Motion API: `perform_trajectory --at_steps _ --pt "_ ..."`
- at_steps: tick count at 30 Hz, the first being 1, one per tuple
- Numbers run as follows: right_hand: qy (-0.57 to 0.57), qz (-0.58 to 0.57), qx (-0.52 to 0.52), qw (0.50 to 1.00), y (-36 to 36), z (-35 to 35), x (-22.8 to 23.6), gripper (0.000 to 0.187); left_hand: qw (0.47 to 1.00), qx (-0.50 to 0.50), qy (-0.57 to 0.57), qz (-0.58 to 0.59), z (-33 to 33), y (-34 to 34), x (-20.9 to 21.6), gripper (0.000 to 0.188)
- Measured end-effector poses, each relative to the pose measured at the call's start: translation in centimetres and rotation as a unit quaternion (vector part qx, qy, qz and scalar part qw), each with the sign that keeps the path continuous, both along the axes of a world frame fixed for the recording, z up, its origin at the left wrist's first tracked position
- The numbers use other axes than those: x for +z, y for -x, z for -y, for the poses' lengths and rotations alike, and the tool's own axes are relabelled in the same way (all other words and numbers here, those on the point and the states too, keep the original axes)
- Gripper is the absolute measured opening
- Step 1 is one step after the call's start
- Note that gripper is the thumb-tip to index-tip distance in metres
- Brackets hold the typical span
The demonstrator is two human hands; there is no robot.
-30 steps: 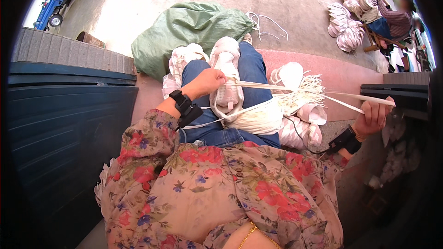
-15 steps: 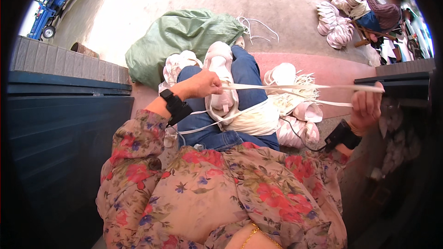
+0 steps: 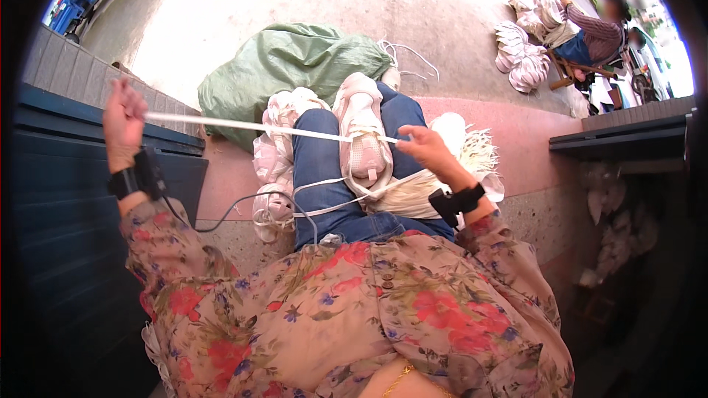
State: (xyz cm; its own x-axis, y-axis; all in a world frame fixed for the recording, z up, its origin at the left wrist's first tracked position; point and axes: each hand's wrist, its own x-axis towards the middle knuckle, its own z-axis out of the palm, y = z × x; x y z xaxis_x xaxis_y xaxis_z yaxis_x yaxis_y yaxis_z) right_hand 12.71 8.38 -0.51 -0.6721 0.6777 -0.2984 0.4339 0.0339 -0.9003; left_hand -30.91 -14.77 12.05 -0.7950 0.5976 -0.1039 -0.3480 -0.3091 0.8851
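A pale pink and white shoe upper point(image 3: 367, 166) rests on my lap, lying lengthwise between my thighs. A flat white shoelace point(image 3: 243, 126) crosses its opening and runs taut to the far left. My left hand point(image 3: 125, 118), raised at that side, is closed on the shoelace and slightly blurred. Just right of the upper, my right hand point(image 3: 428, 150) pinches a short length of lace coming from the eyelets. A thick bundle of cream laces point(image 3: 413, 193) lies over my right thigh, and loose laces trail over my left thigh.
More shoe uppers point(image 3: 273, 206) are stacked by my left leg. Beyond my knees lies a large green sack point(image 3: 258, 66). Blue panels point(image 3: 96, 177) flank me on the left. At the far right a seated person point(image 3: 597, 33) has piles of uppers point(image 3: 523, 59) alongside.
My left hand has moved from the upper out to the far left, drawing the lace taut. My right hand has come in from the far right to the upper's right side.
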Motion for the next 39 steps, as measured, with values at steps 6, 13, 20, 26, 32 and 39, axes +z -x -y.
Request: perform_trajectory --at_steps 6,13,20,26,32,39 --pt "-0.144 0.169 0.058 0.973 1.0 0.2 -3.9 0.035 0.951 -0.188 0.24 0.046 -3.7 -9.4 -12.8 0.015" --pt "-0.176 0.105 0.11 0.973 0.6 1.6 -2.1 0.025 0.842 -0.427 0.327 -0.05 -13.1 -23.7 -12.1 0.026" --pt "-0.183 0.043 0.118 0.975 -1.6 0.9 -2.9 0.022 0.698 -0.337 0.383 -0.503 -13.7 -28.2 -15.1 0.016" --pt "-0.077 0.061 0.086 0.991 -2.2 -0.2 -3.2 0.026 0.601 -0.304 0.49 -0.553 -13.5 -28.6 -14.0 0.014" --pt "-0.085 0.031 0.04 0.995 -1.8 0.3 -2.8 0.022 0.846 -0.375 0.36 -0.118 -14.0 -27.4 -16.2 0.016" --pt "-0.17 -0.084 -0.021 0.982 1.9 1.1 -4.0 0.025 0.87 -0.372 0.309 0.095 -14.3 -27.1 -16.3 0.012"
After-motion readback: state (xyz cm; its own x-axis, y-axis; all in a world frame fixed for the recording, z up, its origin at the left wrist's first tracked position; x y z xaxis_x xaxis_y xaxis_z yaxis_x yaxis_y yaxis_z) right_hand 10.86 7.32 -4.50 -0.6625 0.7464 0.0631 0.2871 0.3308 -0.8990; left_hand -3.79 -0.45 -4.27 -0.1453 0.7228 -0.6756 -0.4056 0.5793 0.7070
